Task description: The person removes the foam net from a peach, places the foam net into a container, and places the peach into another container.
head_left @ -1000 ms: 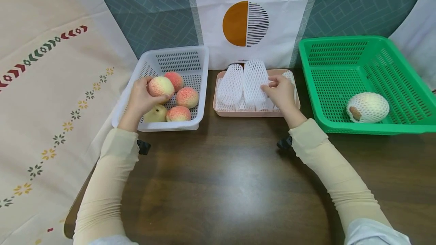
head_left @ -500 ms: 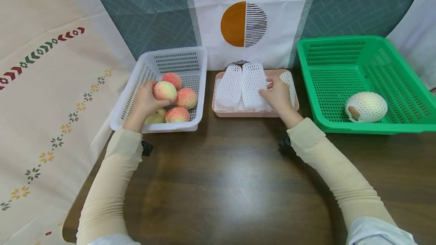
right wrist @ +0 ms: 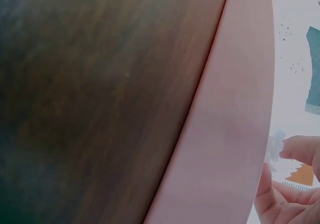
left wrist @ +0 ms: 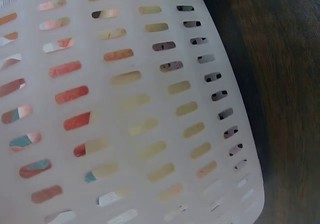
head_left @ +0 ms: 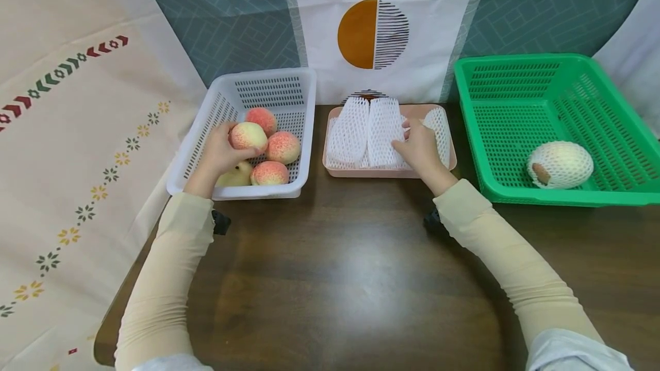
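Note:
In the head view, my left hand [head_left: 222,150] grips a yellow and pink peach [head_left: 248,137] over the white basket [head_left: 219,192]. Around it lie several fruits: red-pink peaches [head_left: 283,147] and a pale yellow fruit [head_left: 237,174], partly hidden. My right hand [head_left: 423,150] pinches the edge of a white foam net sleeve [head_left: 384,133] at the pink tray [head_left: 371,173]. Beside that sleeve lies another net sleeve [head_left: 349,133]. The right wrist view shows thumb and finger [right wrist: 300,149] close to whitish foam beyond the tray wall. Only the basket's perforated wall [left wrist: 135,114] fills most of the left wrist view.
A green basket [head_left: 541,196] stands at the right, holding one fruit in a foam net [head_left: 560,165]. Another net sleeve [head_left: 437,130] lies at the tray's right end. All three containers are on the dark wooden table [head_left: 330,279], with patterned cloth [head_left: 242,16] behind.
My left hand has shifted slightly right with the peach. The net sleeve at my right hand has come down lower over the tray, and that hand has moved slightly.

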{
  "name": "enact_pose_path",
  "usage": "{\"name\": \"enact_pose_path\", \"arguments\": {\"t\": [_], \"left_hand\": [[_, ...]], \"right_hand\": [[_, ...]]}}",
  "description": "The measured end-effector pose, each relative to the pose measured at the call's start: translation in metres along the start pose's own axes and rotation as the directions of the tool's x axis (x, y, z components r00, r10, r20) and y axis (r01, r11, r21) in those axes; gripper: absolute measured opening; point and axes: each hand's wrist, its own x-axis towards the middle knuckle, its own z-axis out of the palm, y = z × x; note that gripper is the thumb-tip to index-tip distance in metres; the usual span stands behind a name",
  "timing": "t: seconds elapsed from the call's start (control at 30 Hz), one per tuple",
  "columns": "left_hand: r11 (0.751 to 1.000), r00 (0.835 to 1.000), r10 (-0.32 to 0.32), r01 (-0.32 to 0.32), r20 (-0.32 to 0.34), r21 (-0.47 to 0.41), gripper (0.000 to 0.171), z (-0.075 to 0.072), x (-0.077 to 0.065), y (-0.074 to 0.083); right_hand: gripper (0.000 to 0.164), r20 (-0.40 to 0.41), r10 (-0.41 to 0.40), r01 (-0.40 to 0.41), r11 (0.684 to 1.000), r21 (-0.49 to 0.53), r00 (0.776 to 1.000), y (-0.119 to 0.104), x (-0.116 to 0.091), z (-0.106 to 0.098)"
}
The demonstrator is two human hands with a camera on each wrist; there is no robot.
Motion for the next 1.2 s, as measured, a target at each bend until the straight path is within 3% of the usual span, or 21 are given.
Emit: {"name": "enact_pose_path", "arguments": {"t": [0.4,0.63,0.93,1.2], "left_hand": [[0.999,0.998,0.013,-0.011,0.061,-0.042,0.071,-0.0023,-0.0037,-0.0011],[1.0,0.998,0.029,-0.029,0.046,-0.004,0.072,0.0016,0.0014,-0.0009],[0.998,0.999,0.032,-0.033,0.003,0.054,0.075,0.0044,0.0026,0.0028],[0.999,0.999,-0.025,0.026,-0.02,0.031,0.08,0.007,0.0008,0.0053]], "right_hand": [[0.05,-0.016,0.014,-0.015,0.999,-0.04,1.0,-0.0003,0.002,0.0024],[0.055,-0.026,-0.016,0.015,0.999,-0.032,1.0,-0.0013,0.001,0.0016],[0.048,-0.014,-0.128,0.127,0.991,-0.053,0.992,-0.0004,-0.0029,0.0046],[0.048,-0.006,-0.143,0.142,0.988,-0.066,0.99,-0.0005,-0.0053,0.0045]]}}
